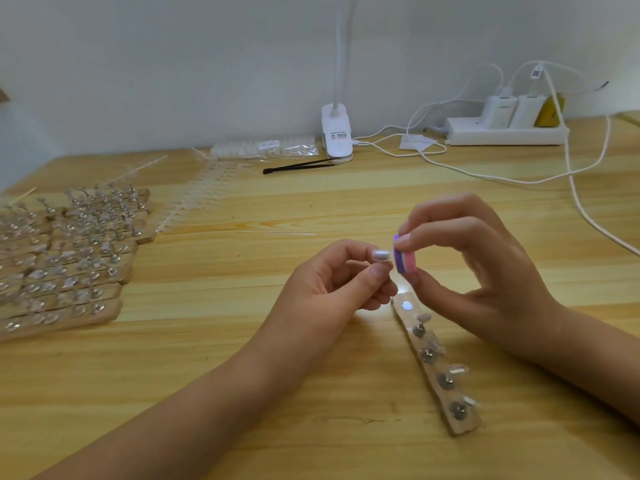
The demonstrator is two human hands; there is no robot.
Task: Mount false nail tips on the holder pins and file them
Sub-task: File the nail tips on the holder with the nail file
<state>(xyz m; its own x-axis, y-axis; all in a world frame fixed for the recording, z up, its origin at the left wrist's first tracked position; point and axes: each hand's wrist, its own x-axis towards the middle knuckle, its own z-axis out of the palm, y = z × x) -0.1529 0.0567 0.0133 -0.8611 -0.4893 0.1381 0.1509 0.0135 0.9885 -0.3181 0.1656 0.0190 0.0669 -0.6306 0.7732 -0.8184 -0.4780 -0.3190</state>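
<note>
Over wooden table (221,368) by white wall (173,64), left hand (332,282) pinches nail tip (381,255), right hand (485,271) seemingly buffer (405,262).

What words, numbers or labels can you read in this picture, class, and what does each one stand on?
None can be read for certain.
Sticker on the lamp clip: red and dark print, too blurred.
Label on the bag of nail tips: too small.
Tag on the charger cable: dark marks, too blurred.
Print on the charger: too faint.

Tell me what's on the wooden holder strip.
Metal pins with clear nail tips, plus one bare round disc at the far end of the holder strip; the right hand covers that end's corner.
</note>
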